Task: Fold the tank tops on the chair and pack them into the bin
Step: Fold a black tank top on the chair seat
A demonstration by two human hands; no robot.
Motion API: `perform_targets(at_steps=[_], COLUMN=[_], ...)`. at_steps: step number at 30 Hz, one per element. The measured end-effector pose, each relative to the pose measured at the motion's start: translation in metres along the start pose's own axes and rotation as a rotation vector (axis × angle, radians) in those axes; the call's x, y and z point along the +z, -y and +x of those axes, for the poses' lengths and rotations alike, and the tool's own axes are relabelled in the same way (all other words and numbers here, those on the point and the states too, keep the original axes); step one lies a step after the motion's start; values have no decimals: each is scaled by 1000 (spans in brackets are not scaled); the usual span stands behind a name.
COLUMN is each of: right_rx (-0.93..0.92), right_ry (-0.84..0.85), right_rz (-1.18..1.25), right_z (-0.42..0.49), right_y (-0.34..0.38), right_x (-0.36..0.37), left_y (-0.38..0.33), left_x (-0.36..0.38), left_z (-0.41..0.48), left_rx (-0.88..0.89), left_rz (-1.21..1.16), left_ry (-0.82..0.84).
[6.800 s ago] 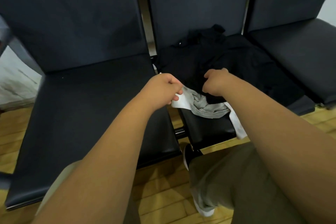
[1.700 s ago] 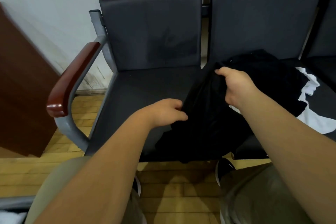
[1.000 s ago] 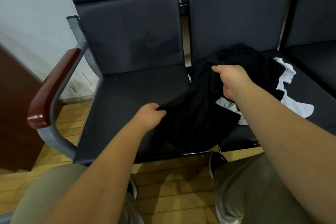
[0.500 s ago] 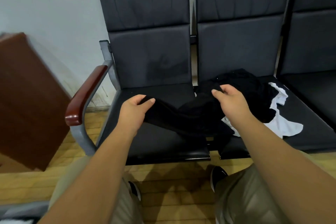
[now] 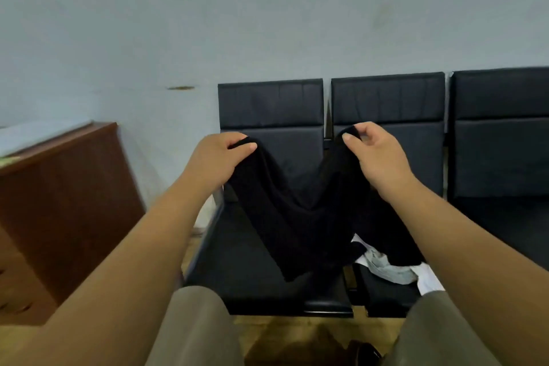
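Observation:
A black tank top [image 5: 300, 217] hangs in the air in front of the dark chairs, held up by two corners. My left hand [image 5: 218, 157] pinches its left corner and my right hand [image 5: 375, 154] pinches its right corner, so the cloth sags in a V between them. Its lower end drapes down to the left chair seat [image 5: 237, 270]. On the middle seat lie a grey and a white garment [image 5: 392, 272], partly hidden behind the black cloth and my right forearm. No bin is in view.
A row of dark padded chairs [image 5: 386, 104] stands against a pale wall. A brown wooden cabinet [image 5: 65, 205] is at the left. My knees [image 5: 196, 330] are at the bottom, above a wooden floor.
Both hands have lifted the black tank top off the seats to chest height and spread it apart. My view has tilted upward toward the wall.

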State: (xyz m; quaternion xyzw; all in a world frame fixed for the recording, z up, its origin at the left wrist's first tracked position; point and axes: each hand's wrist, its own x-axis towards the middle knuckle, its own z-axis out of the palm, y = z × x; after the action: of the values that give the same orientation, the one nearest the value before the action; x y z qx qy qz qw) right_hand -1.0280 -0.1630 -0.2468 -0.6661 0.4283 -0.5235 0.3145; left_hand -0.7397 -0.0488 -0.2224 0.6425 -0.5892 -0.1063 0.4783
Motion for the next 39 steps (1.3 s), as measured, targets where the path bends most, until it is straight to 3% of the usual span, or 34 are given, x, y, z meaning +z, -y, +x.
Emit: perform_targets(at_steps=[6, 13, 18, 22, 30, 39], right_rx=[-147, -98, -30, -19, 58, 390], right_ry=[-160, -316, -326, -305, -222, -87], right_rz=[12, -22, -62, 4, 16, 264], right_z=[35, 75, 83, 80, 69, 83], right_y=[94, 139, 124, 110, 63, -18], right_x=[-38, -87, -102, -93, -61, 4], left_y=[-77, -99, -74, -56, -2, 101], left_x=[-78, -141, -162, -166, -157, -107], left_z=[13, 42, 57, 54, 49, 72], left_rx=[120, 148, 19, -55, -106, -313], left_rz=[35, 119, 360, 311, 371, 520], left_ry=[-90, -247, -397, -425, -346, -183])
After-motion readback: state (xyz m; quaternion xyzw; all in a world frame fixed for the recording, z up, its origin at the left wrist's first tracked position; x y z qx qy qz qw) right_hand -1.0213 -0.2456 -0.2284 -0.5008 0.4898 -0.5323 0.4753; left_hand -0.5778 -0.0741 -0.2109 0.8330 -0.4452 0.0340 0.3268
